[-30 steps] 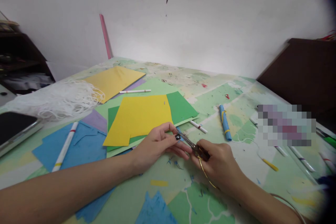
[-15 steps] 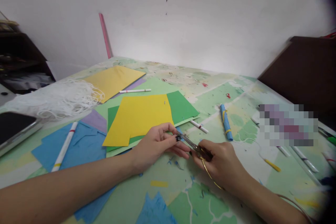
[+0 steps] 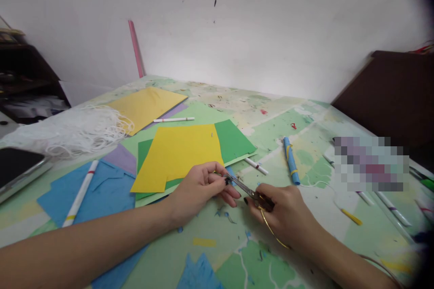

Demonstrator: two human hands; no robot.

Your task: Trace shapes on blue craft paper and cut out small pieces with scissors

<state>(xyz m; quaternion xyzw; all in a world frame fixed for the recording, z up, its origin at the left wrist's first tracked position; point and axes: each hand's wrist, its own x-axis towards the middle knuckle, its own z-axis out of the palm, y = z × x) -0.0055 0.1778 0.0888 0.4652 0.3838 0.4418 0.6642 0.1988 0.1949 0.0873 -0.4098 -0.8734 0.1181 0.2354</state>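
Observation:
My right hand [image 3: 280, 207] is closed around the handles of a small pair of metal scissors [image 3: 247, 189], their blades directed left. A thin gold-coloured loop [image 3: 271, 228] curves down below that hand; whether it is part of the scissors I cannot tell. My left hand [image 3: 208, 185] has thumb and index finger pinched together at the blade tips, its other fingers loosely curled. Whatever sits in the pinch is too small to make out. Just behind the left hand, yellow paper [image 3: 186, 149] lies over green paper [image 3: 233, 137].
Blue paper [image 3: 111, 189] and a white marker [image 3: 81, 194] lie left, near a phone [image 3: 20, 171] and a heap of white string [image 3: 84, 128]. A rolled blue paper tube [image 3: 291, 162] tied with yellow stands right, by several markers. Blue scraps [image 3: 200, 273] and a yellow strip [image 3: 204, 242] lie in front.
The view has shifted slightly. My left fingers have drawn a little away from my right hand, while the scissors' tips stay at the left pinch.

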